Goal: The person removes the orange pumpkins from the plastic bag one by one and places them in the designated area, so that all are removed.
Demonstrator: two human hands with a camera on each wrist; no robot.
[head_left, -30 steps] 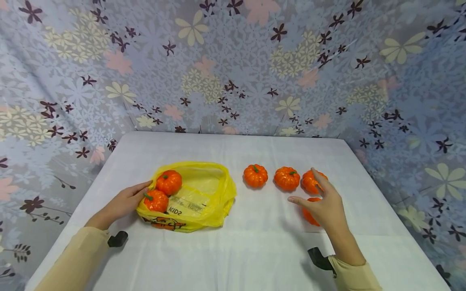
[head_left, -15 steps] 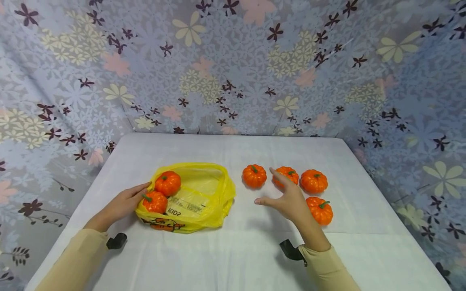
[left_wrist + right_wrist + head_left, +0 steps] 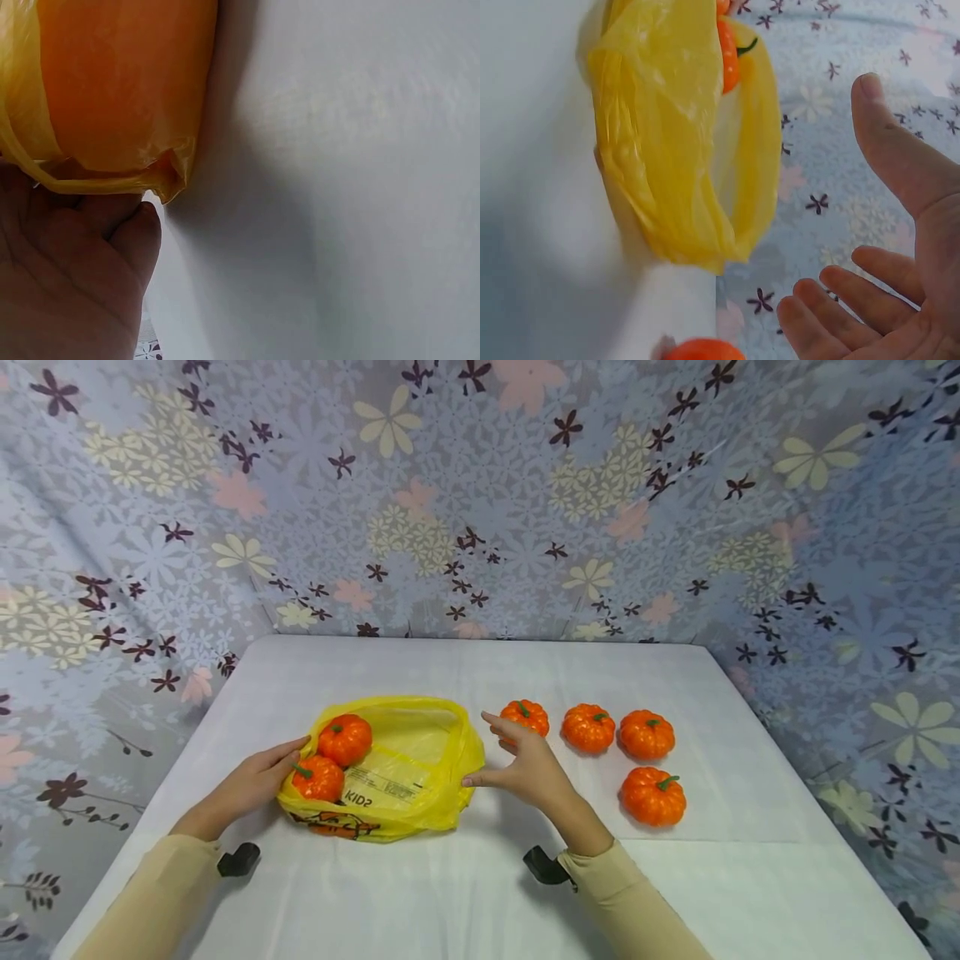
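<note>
The right hand (image 3: 531,770) has moved left, away from the near right pumpkin (image 3: 651,797) it partly hid, to the right side of the yellow plastic bag (image 3: 420,818), now partly covering the far row's leftmost pumpkin (image 3: 529,713).

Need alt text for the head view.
An open yellow bag holding two orange pumpkins lies on a white table, its left rim held by the left hand. The right hand, empty, hovers near its right edge; four more pumpkins sit at right.

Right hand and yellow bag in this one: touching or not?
Apart. The right wrist view shows it: a strip of flowered backdrop lies between the right hand and the yellow bag.
</note>
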